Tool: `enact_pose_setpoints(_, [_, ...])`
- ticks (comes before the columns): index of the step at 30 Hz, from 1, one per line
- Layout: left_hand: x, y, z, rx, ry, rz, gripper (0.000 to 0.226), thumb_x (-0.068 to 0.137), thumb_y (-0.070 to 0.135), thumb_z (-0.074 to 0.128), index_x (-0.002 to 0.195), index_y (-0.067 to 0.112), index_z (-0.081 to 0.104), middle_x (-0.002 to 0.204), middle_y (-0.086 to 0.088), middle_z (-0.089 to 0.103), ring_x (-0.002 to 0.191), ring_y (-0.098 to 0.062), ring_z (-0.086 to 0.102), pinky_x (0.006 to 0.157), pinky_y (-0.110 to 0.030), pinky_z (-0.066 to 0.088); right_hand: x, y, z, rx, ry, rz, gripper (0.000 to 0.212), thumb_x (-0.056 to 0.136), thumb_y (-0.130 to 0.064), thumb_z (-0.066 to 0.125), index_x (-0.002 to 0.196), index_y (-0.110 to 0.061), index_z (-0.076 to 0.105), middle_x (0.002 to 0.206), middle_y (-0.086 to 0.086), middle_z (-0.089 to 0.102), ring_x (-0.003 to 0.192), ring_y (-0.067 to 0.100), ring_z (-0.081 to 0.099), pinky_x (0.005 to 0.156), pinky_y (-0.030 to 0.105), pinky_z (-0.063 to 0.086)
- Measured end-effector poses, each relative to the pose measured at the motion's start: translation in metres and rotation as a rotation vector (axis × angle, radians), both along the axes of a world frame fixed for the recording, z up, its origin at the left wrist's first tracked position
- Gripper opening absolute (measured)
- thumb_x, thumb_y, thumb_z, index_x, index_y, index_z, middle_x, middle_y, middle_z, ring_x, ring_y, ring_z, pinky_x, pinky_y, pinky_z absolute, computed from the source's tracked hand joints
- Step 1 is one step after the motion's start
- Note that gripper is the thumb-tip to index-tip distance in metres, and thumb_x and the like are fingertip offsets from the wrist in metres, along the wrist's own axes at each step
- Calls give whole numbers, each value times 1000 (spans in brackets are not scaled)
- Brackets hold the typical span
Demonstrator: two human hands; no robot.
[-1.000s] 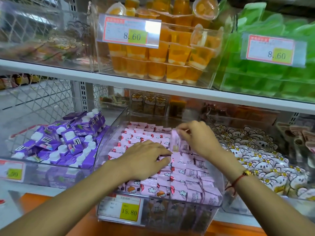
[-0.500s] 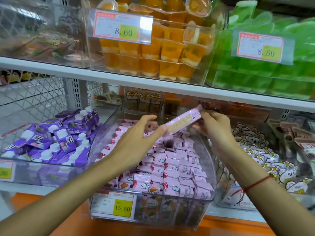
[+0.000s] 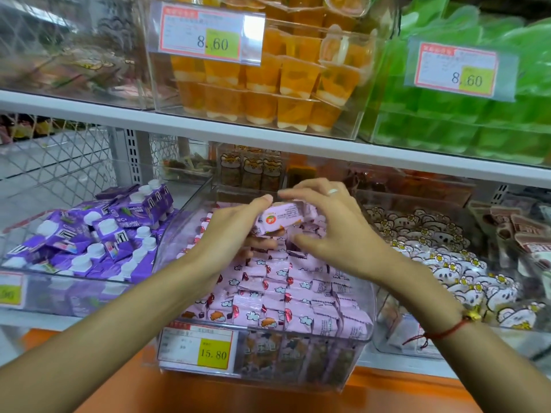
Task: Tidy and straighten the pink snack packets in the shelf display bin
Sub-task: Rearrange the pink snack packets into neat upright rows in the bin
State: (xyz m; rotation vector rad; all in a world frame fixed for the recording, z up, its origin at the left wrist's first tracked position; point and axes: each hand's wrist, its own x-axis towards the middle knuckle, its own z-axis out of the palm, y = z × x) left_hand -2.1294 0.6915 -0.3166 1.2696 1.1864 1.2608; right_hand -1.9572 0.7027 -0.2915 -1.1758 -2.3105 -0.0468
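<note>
A clear display bin [image 3: 368, 320] on the lower shelf holds rows of pink snack packets [image 3: 283, 293]. Over the back of the bin both hands hold one long pink packet [image 3: 280, 219], which lies tilted just above the rows. My left hand [image 3: 229, 236] grips its left end, thumb on top and fingers underneath. My right hand [image 3: 337, 234], with a ring on one finger, arches over its right end with the thumb below. The right end of the packet is hidden under that hand.
A bin of purple drink pouches [image 3: 89, 239] stands to the left and a bin of white bear packets [image 3: 447, 263] to the right. The upper shelf [image 3: 268, 134] carries orange jelly cups [image 3: 268, 84] and green packs [image 3: 477, 120]. A 15.80 price tag [image 3: 199, 347] hangs on the bin front.
Both hands lifted one long pink packet out of the rows, held it up, and have now lowered it toward the back of the bin, closing in around it.
</note>
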Motion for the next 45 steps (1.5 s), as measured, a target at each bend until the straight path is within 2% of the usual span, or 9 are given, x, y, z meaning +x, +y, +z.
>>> enact_pose_setpoints(3, [0,1,2,33,25,20,48,94,59,32,85,27,67,78,2,75,64,-13,71,49,-20,44,-1,3,-2,92,7,-28,40,81,-31,70,121,-27,61,108,-6,60,95,11,49,81,32,43])
enact_pose_setpoints(6, [-2,6,2,76,84,35,56,97,57,19,89,26,66,80,3,75,66,-12,69,53,-22,48,5,11,-3,-148,292,-16,32,83,-26,70,113,-19,65,99,-7,69,79,4,61,68,19,50])
enact_pose_setpoints(10, [-10,10,-17,289,647,-24,15,98,33,45,99,34,60,107,14,65,91,-7,62,80,-32,50,15,18,-6,-541,680,30,26,90,-15,62,115,-10,58,95,8,73,88,15,70,84,26,55])
enact_pose_setpoints(13, [-12,12,-27,359,943,-105,19,95,30,51,110,36,58,105,10,64,84,-1,58,66,-23,44,16,19,-10,-631,749,33,36,92,-13,59,125,-9,46,96,7,74,93,20,70,92,35,53])
enact_pose_setpoints(19, [-12,17,-32,336,1095,-265,42,100,39,38,142,37,37,113,2,60,104,-20,53,82,-34,46,16,21,-10,-552,688,-78,56,93,-18,57,135,-13,21,98,9,70,92,21,69,92,46,52])
enact_pose_setpoints(23, [-12,20,-34,319,1183,-335,41,101,42,32,142,40,37,138,7,50,126,-19,41,99,-35,38,20,33,-7,-470,754,-197,40,95,-12,54,127,-17,31,98,11,68,84,24,69,85,46,55])
enact_pose_setpoints(30, [-11,22,-36,330,1197,-333,40,101,42,30,140,39,40,142,14,45,127,-13,35,95,-31,30,1,45,-13,-380,433,-236,55,95,-12,51,134,-32,17,102,8,62,88,30,66,83,46,55])
enact_pose_setpoints(39, [-13,21,-37,346,1111,-292,39,99,43,37,137,42,43,130,10,56,118,-14,44,96,-37,41,9,47,-6,-214,-140,-153,29,77,-21,77,103,-22,65,98,1,63,88,15,58,78,34,48])
enact_pose_setpoints(45, [-14,21,-37,363,1055,-280,36,97,42,43,133,42,48,137,16,50,124,-9,43,100,-35,40,7,49,-16,-369,-415,-63,41,90,-5,49,126,-20,61,127,2,58,120,21,49,99,34,41])
